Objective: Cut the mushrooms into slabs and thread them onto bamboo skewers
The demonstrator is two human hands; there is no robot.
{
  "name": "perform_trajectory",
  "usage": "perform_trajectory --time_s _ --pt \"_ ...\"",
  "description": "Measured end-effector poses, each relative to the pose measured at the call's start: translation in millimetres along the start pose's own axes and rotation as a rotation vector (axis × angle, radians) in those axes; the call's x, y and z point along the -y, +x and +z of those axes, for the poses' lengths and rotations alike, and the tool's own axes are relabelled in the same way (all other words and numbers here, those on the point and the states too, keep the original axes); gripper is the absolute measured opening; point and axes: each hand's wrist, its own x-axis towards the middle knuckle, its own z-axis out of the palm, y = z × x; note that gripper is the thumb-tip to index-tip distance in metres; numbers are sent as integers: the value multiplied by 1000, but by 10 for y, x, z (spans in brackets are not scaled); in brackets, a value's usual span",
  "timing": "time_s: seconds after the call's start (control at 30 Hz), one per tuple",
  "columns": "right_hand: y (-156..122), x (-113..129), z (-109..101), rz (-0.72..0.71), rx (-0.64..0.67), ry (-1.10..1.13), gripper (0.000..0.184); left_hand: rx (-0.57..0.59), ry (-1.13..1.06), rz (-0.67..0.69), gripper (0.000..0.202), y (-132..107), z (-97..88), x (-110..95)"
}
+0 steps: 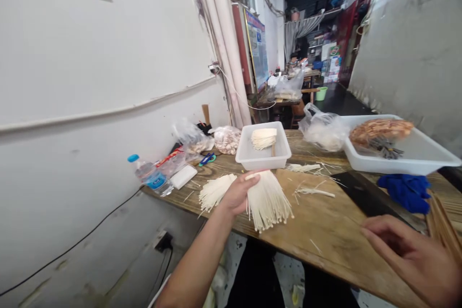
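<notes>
My left hand [238, 192] is closed on a fanned-out bunch of enoki mushrooms [269, 202], caps hanging down toward the table's front edge. Just left of that hand lies a second enoki bunch [215, 192] on the wood. My right hand [407, 250] is curled above the right side of the brown cutting board [321, 231], thumb and forefinger pinched together. What that pinch holds, if anything, is too fine to make out. Beside it are thin wooden skewers [442, 219] and a dark cleaver [364, 195]. Loose enoki strands [315, 192] are scattered on the board.
Behind the board stands a white tub [263, 156] with skewered enoki [264, 138] inside. A large white tray [426, 156] with brownish skewered food, a blue cloth [404, 190] and a plastic bag [323, 130] are at right. A water bottle [151, 176] stands by the left wall.
</notes>
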Motion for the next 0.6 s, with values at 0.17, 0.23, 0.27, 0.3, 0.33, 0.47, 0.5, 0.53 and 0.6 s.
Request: perform_trajectory --time_s 0.17,0.23,0.27,0.3,0.33,0.47,0.5,0.53,0.6 --pt "20 140 -79 -361 76 -135 32 116 61 -90 36 -87 258 140" --pt "-50 81 -118 -377 112 -207 42 145 59 -93 35 -112 306 149" --pt "-98 26 -134 -373 111 -243 43 153 57 -93 34 -121 321 149" --pt "-146 -37 -147 -371 98 -273 44 158 56 -92 34 -127 331 148" --pt "-191 -97 -157 -371 106 -301 45 159 53 -91 33 -130 337 147" --pt "-228 -176 -180 -320 168 -333 45 162 52 -98 32 -130 338 149" --pt "-192 -143 -190 -330 148 -318 43 163 54 -98 33 -130 336 151" --pt "-144 -96 -205 -347 109 -293 39 162 58 -97 34 -131 334 152" --pt "-34 13 -252 -383 -13 -244 26 155 65 -88 35 -136 329 154"
